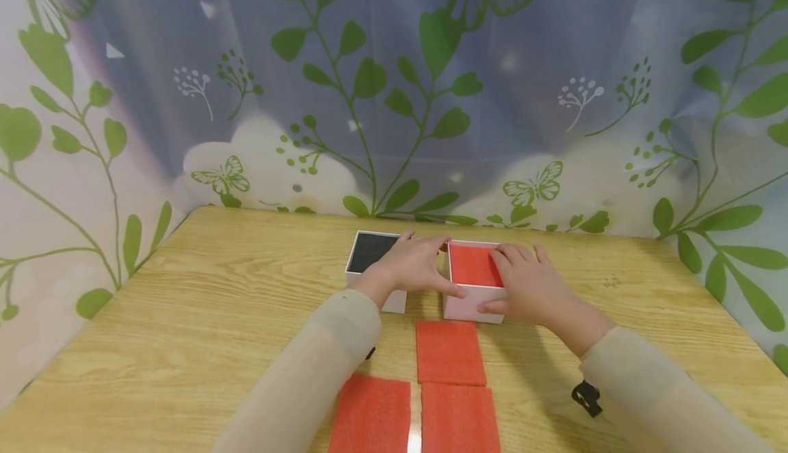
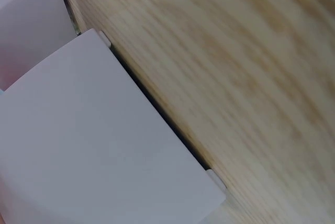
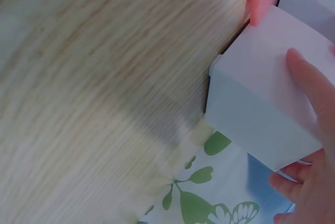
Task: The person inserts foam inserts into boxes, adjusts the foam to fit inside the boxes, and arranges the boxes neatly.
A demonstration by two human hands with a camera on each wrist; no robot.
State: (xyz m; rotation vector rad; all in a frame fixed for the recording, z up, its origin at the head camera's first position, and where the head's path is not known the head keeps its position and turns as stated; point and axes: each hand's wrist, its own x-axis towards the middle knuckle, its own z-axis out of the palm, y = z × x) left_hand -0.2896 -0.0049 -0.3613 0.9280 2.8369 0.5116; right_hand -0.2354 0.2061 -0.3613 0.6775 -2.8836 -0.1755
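Observation:
A white box [image 1: 470, 304] with red felt-like squares [image 1: 474, 265] inside stands between my hands. My left hand [image 1: 414, 265] holds its left side, thumb on the front wall and a finger at the back left corner. On the right side my right hand [image 1: 531, 287] grips it, fingertips over the rim and thumb low on the front. The right wrist view shows that thumb against the box wall [image 3: 251, 85]. Left of it stands a second white box [image 1: 394, 302] with dark contents [image 1: 371, 251], partly hidden by my left hand; its wall [image 2: 99, 135] fills much of the left wrist view.
Three loose red squares lie on the wooden table [image 1: 246, 289] in front of the boxes: one near square [image 1: 451, 352], one at the lower left [image 1: 375, 415] and one at the lower right [image 1: 460, 419]. A patterned curtain [image 1: 523, 97] hangs behind the table.

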